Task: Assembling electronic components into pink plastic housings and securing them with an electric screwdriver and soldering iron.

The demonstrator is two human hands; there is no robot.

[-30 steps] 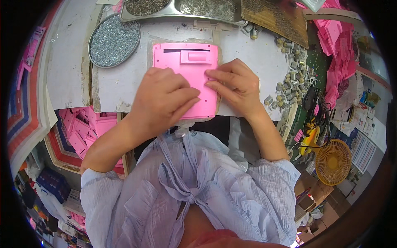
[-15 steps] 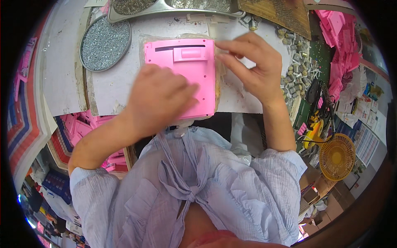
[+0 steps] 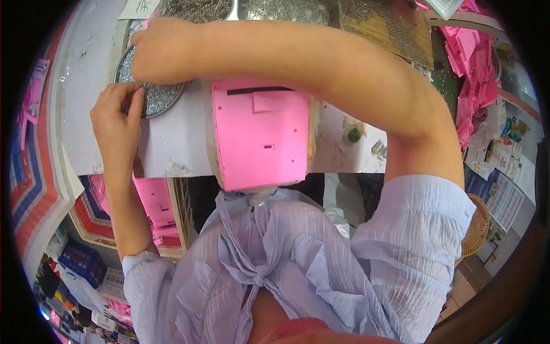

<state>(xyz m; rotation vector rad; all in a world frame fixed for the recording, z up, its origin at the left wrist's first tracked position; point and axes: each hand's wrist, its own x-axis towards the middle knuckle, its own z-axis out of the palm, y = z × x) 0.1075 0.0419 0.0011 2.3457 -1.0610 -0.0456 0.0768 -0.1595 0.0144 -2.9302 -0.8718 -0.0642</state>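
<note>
A pink plastic panel (image 3: pixel 258 137) with small holes and a dark slot near its far edge lies in front of me on the table; my right forearm passes above its far end. To its left stands a round metal dish (image 3: pixel 168 108) heaped with tiny silver screws. Over the dish's far part is my right hand (image 3: pixel 163 50), fingers curled, their tips hidden. My left hand (image 3: pixel 117 109) is at the dish's near left rim, thumb and forefinger tips close together in a pinch. Whatever either hand holds cannot be made out.
Metal trays of small parts (image 3: pixel 283 10) and a brown board with small pins (image 3: pixel 384 28) line the far side. Pink plastic pieces (image 3: pixel 470 63) are piled at the right, others (image 3: pixel 154 200) below the left table edge. A yellow fan (image 3: pixel 476 226) is partly hidden by my sleeve.
Both hands have left the pink panel and moved left to the screw dish, my right arm now reaching across. The panel appears nearer to me in the picture.
</note>
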